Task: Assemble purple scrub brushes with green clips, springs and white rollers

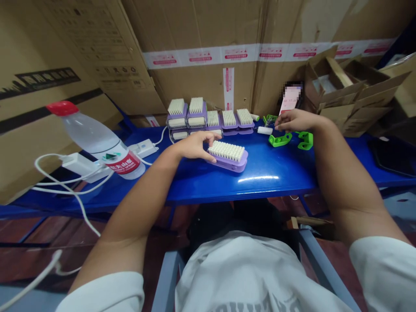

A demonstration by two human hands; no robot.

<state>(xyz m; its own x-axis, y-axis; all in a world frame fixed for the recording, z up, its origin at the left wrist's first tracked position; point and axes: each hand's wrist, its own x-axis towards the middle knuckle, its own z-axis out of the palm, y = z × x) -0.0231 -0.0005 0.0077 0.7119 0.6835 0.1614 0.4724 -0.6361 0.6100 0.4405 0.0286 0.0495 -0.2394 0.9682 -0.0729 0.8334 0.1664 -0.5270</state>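
Observation:
My left hand (198,145) is closed around the left end of a purple brush (238,165) with cream bristles facing up, on the blue table. My right hand (300,120) is at the back right, thumb and fingertips pinched together over small metallic-looking pieces (269,123); whatever is between the fingertips is too small to make out. Green plastic parts (280,140) lie just below that hand, another green part (305,141) to their right. A white roller (264,130) lies left of the fingers. Behind my left hand stand several more purple brushes (196,113), some stacked.
On the left, a red-capped water bottle (113,149) leans beside white power adapters (84,167) and looping cables. A phone (290,97) rests against the cardboard at the back. Open cardboard boxes (352,93) occupy the right rear; a dark flat object (393,154) lies at far right.

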